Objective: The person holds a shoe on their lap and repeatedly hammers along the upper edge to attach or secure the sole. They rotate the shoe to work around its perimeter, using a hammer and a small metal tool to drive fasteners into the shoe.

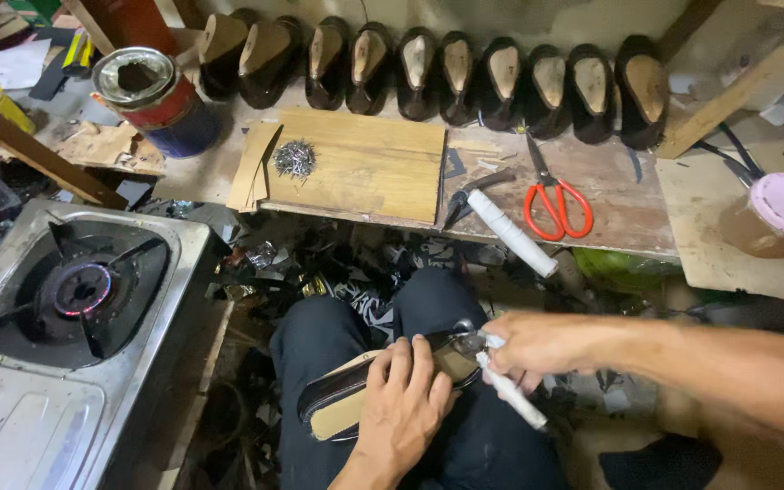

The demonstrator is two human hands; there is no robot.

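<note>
Lower centre of frame: dark leather shoe upper stretched over a tan sole-up last [347, 399], lying across dark-trousered knees. Left hand [398, 408] pressed flat on it, fingers together. Right hand [533, 345] clamped round white-handled metal pincers [501, 381], jaws at the shoe's toe. Top of frame: row of dark lasted shoes [437, 77]. Centre: pile of small nails [294, 158] on pale wooden board [374, 168]; right of that, red-handled scissors [555, 204]. Left: steel gas stove [74, 299].
</note>
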